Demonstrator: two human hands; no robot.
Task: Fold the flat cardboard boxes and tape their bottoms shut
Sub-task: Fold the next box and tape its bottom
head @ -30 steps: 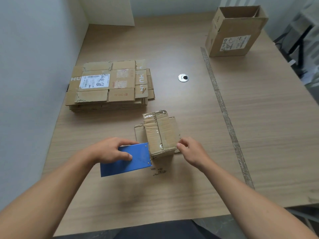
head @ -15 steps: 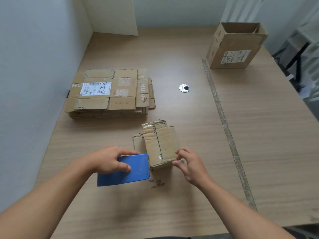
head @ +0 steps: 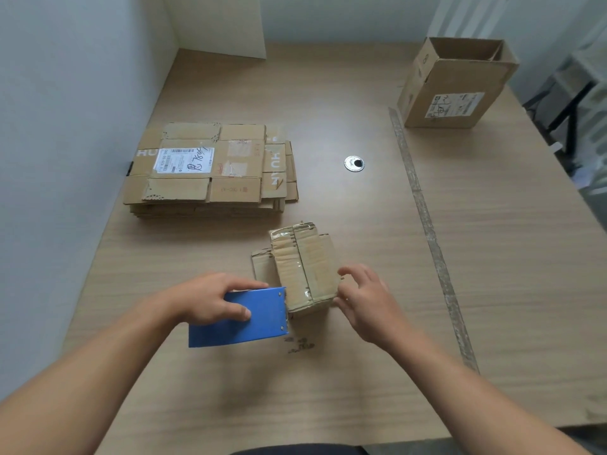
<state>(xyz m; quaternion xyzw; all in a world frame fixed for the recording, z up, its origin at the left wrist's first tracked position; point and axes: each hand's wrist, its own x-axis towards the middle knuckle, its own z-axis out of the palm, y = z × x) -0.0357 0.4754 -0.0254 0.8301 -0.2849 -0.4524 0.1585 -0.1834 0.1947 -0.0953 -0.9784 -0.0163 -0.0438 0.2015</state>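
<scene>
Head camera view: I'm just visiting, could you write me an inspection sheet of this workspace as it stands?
Surface: wooden table, with a worn tape strip running front to back and a round grommet.
Job's things: small box, taped seam facing up; stack of flat boxes far left; folded open box far right; blue tape dispenser at the small box's near left corner.
Clutter: dark marks on the table by the dispenser.
Hands: left hand grips the dispenser; right hand open beside the small box, contact unclear.
Cables: nothing seen.
Surroundings: pale wall at left; dark frame beyond the right edge.
</scene>
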